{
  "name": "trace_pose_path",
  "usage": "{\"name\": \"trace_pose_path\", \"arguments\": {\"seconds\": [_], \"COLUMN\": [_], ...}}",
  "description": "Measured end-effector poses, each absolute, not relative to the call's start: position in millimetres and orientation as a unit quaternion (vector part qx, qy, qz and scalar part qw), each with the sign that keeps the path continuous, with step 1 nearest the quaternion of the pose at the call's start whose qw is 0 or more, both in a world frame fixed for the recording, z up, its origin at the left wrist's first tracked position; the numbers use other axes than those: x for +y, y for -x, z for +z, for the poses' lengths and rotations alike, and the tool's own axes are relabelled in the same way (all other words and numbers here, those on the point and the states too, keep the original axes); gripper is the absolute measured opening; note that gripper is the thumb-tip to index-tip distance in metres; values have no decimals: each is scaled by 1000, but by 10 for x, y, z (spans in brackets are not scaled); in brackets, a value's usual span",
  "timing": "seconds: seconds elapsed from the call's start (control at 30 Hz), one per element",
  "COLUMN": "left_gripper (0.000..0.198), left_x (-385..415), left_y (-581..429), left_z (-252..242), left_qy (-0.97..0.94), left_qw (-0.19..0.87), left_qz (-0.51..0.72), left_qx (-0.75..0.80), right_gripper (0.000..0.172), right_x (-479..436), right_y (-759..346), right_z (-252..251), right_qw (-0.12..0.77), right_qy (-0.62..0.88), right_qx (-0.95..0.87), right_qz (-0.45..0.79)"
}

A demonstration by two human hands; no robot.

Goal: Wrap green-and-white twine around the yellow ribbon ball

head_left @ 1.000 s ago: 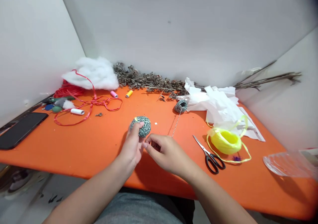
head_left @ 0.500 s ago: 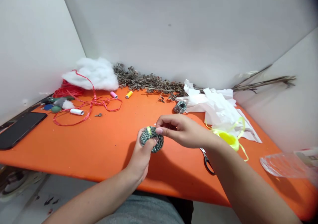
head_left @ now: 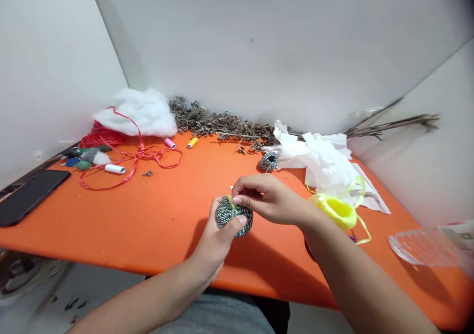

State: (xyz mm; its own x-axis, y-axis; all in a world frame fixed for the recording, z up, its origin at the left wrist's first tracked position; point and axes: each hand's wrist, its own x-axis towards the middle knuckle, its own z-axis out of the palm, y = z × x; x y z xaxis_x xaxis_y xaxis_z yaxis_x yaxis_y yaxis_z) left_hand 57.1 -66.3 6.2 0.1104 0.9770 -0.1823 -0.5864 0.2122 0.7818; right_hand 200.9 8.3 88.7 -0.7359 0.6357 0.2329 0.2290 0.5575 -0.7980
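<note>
My left hand [head_left: 217,240] is wrapped around a ball of green-and-white twine [head_left: 226,215], thumb across its front. It is held above the orange table [head_left: 155,230]. On top of the ball shows a small bit of yellow strip [head_left: 231,201]. The fingers of my right hand [head_left: 268,198] are pinched together at that strip, against the ball's upper edge. How much of the strip lies between the fingertips is hidden. Behind my right hand sits a second, smaller twine roll [head_left: 267,162]. A yellow ribbon roll [head_left: 346,219] lies beside my right forearm.
White fibre stuffing [head_left: 144,111], red ribbon [head_left: 161,157] and a phone [head_left: 33,195] occupy the left. Several thread spools, among them a white spool [head_left: 115,169], lie about. Dried plants [head_left: 218,124] line the back. White paper [head_left: 326,158] and a clear plastic container [head_left: 422,247] are at right.
The twine ball has shifted slightly right and down and turned in my left hand, its thumb now across the front. My right fingers now cover more of the yellow strip. My forearm hides more of the scissors.
</note>
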Motion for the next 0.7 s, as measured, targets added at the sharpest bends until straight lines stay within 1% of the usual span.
{"name": "trace_pose_path", "arguments": {"seconds": [0.07,0.17,0.3,0.37,0.43,0.57,0.63,0.7], "left_gripper": [44,40,27,23,23,21,18,17], "left_x": [-640,-600,-515,-456,-396,-316,-310,-329], "left_y": [-578,-581,-538,-498,-457,-409,-410,-424], "left_z": [48,41,74,103,135,207,240,262], "left_qy": [-277,-241,-135,-76,-26,14,14,10], "left_qw": [683,684,729,737,734,718,711,707], "left_qz": [569,578,574,566,552,554,564,569], "left_qx": [364,375,348,361,395,421,420,420], "right_gripper": [15,13,10,9,13,23,28,32], "right_x": [66,64,-36,-178,-377,-791,-929,-1000], "right_y": [-2001,-2006,-2012,-1993,-1952,-1805,-1725,-1665], "right_z": [927,986,1021,1009,974,848,783,736], "right_qw": [240,221,265,271,258,232,213,215], "right_qy": [267,288,292,277,261,231,223,217], "right_qx": [-861,-880,-876,-884,-905,-944,-951,-952], "right_qz": [360,308,278,260,214,48,20,17]}}
